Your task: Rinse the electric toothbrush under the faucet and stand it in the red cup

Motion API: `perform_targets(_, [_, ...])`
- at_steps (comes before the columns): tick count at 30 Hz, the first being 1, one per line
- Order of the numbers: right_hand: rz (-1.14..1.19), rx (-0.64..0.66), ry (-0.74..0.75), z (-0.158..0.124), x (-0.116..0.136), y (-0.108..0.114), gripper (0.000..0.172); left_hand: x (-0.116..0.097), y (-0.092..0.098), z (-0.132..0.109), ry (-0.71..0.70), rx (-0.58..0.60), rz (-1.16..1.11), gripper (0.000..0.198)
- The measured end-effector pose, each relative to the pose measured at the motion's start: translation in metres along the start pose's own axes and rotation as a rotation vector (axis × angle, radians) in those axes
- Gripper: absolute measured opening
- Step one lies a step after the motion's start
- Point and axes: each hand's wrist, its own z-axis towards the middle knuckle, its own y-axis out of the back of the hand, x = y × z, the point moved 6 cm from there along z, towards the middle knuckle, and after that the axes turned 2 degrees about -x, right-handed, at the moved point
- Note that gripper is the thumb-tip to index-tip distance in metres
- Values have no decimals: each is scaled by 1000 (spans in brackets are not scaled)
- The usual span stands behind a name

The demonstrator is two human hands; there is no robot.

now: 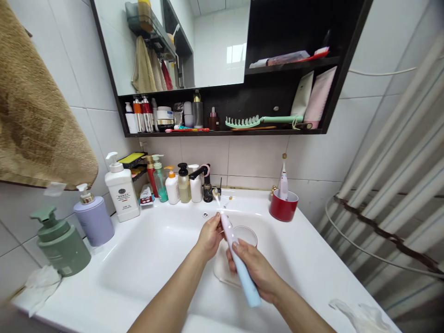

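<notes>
Over the white sink (152,245) I hold an electric toothbrush (239,263) with a pink-to-blue handle, tilted so its head points up toward the faucet (207,185). My right hand (255,263) is wrapped around the middle of the handle. Near the neck, my left hand (211,235) pinches the upper end of the same toothbrush. The small brush head looks blurred. Beneath the hands, a round cup (247,233) with a dark rim and a pale, squarish container (222,273) sit in the basin, partly covered by my right hand and the toothbrush.
A red cup (283,206) with another electric toothbrush (283,185) stands on the right rim. Several pump bottles, including a green one (62,245) and a purple one (93,219), line the left and back. A black cabinet (222,134) overhangs the sink; pipes (391,185) run at right.
</notes>
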Motion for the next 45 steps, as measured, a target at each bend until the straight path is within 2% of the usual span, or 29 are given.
perform_targets(3, [-128, -242, 259, 16, 29, 28, 23, 2, 3, -1, -91, -62, 342, 18])
perform_targets(4, [-184, -331, 317, 21, 37, 39, 24, 2, 3, -2, -135, -73, 494, 14])
perform_targets(6, [-247, -427, 359, 34, 45, 56, 25, 3, -1, -5, -225, -63, 806, 8])
perform_targets(9, [-332, -493, 382, 50, 43, 75, 25, 14, -9, -12, -299, 10, 1158, 15])
perform_targets(13, [-474, -472, 347, 60, 26, 84, 23, 33, -13, -16, -296, 72, 1362, 22])
perform_targets(18, [-616, -414, 289, 63, 12, 85, 20, 37, -17, -9, -361, 110, 1402, 19])
perform_targets(22, [-690, -406, 269, 66, 19, 92, 22, 28, -28, 0, -452, 131, 1392, 17])
perform_targets(26, [-751, -461, 307, 77, 48, 108, 24, 14, -52, 23, -561, 168, 1421, 11])
perform_targets(31, [-858, -655, 405, 91, 96, 130, 24, 0, -84, 66, -654, 132, 1433, 10])
perform_targets(34, [-913, -773, 468, 91, 109, 136, 29, 0, -95, 89, -656, 114, 1449, 7])
perform_targets(37, [-953, -830, 524, 87, 110, 137, 34, 5, -99, 106, -645, 100, 1455, 6])
perform_targets(40, [-979, -831, 562, 82, 104, 137, 36, 9, -102, 118, -631, 76, 1426, 6])
perform_targets(45, [-979, -824, 577, 75, 98, 137, 38, 12, -105, 123, -588, 83, 1405, 10])
